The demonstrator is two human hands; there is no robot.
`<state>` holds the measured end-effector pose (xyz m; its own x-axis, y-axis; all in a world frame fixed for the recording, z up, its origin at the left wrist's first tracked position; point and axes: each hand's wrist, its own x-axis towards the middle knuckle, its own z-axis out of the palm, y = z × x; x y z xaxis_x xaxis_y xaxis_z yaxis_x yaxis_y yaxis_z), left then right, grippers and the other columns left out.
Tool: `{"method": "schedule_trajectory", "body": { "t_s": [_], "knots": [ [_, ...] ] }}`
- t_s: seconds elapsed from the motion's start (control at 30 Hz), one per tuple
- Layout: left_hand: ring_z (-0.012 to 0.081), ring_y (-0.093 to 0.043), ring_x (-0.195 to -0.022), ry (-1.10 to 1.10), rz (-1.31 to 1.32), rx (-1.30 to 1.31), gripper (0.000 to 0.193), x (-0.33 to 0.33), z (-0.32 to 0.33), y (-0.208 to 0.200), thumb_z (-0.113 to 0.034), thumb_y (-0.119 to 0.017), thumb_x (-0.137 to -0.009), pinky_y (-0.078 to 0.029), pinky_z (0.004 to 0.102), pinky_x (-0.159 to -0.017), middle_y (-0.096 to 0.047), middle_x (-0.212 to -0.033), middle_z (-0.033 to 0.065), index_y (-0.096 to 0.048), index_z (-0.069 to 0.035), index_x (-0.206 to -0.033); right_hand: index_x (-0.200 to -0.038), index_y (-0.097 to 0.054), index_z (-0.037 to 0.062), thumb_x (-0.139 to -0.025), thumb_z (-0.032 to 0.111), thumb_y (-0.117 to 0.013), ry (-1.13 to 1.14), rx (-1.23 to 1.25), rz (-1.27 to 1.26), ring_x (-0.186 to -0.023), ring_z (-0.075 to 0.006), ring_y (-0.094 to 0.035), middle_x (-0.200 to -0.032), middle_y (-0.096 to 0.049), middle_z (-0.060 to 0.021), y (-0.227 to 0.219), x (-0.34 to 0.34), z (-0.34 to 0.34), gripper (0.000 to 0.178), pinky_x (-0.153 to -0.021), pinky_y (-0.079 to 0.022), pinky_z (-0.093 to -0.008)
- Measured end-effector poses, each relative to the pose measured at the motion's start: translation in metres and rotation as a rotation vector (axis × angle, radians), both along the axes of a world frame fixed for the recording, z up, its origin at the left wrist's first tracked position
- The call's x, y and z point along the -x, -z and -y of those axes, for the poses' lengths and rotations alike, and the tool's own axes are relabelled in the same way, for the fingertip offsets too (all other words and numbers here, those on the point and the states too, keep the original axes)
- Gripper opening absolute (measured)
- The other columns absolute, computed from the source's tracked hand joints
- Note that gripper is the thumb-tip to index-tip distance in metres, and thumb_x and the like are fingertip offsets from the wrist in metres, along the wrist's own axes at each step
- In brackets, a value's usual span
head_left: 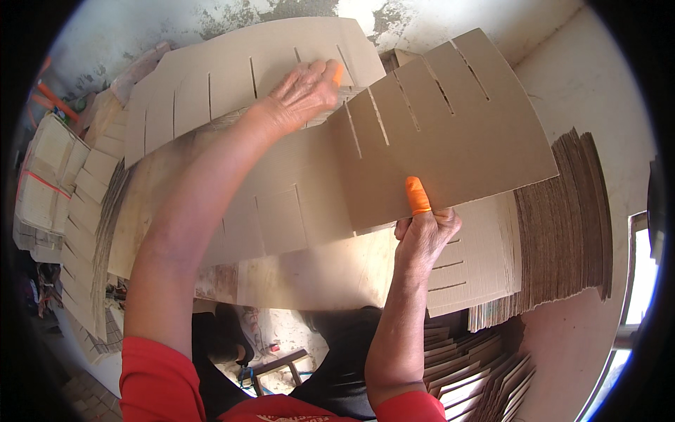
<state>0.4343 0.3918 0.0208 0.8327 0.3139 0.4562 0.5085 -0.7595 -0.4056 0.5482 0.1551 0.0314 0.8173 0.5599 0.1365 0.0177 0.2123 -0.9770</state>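
A brown cardboard sheet (439,133) with a row of narrow slots is raised and bent along a fold over the work surface. My right hand (425,232) pinches its near edge, the thumb in an orange finger cover (417,195) pressed on top. My left hand (306,88) is curled closed at the sheet's far side, an orange cover on one finger; whatever lies inside those fingers is hidden. Behind it, another slotted cardboard sheet (232,67) leans near the wall.
Under the sheet is a wooden board (316,274). At right stands a tall stack of cardboard (562,218), with more cardboard pieces (478,373) below. Bundled cardboard (49,176) sits at far left. A stained wall (281,8) closes off the back.
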Motion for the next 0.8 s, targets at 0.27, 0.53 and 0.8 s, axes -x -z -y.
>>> {"method": "schedule_trajectory", "body": {
  "t_s": [0.27,0.53,0.8],
  "knots": [
    [0.0201,-0.053,-0.075,0.112,-0.059,-0.087,0.029,0.012,0.026,0.016,0.004,-0.061,-0.07,-0.053,0.0299,-0.055,-0.051,-0.095,0.0131,-0.059,0.013,-0.098,-0.078,-0.07,0.0042,-0.084,0.002,-0.069,-0.032,-0.038,-0.011,-0.035,-0.0031,-0.033,-0.05,-0.048,0.0026,0.002,-0.001,0.001,0.007,-0.031,-0.022,-0.0204],
    [0.02,-0.051,-0.074,0.3,-0.011,0.068,0.044,0.026,0.076,0.018,0.004,-0.062,-0.064,-0.049,0.0305,-0.053,-0.052,-0.096,0.0139,-0.058,0.018,-0.106,-0.076,-0.069,0.0032,-0.084,0.003,-0.07,-0.01,-0.005,0.128,-0.037,-0.0023,-0.033,-0.053,-0.049,0.003,0.012,-0.006,0.0,0.008,-0.032,-0.024,-0.0203],
    [0.0203,-0.052,-0.07,0.265,0.069,0.319,0.024,0.037,0.128,0.02,0.001,-0.062,-0.059,-0.05,0.0304,-0.049,-0.052,-0.094,0.0175,-0.06,0.013,-0.08,-0.076,-0.067,0.0022,-0.086,0.005,-0.068,-0.023,0.068,0.251,-0.038,-0.0016,-0.032,-0.052,-0.047,0.0036,0.02,-0.007,0.002,0.01,-0.032,-0.025,-0.0203]
  ]
}}
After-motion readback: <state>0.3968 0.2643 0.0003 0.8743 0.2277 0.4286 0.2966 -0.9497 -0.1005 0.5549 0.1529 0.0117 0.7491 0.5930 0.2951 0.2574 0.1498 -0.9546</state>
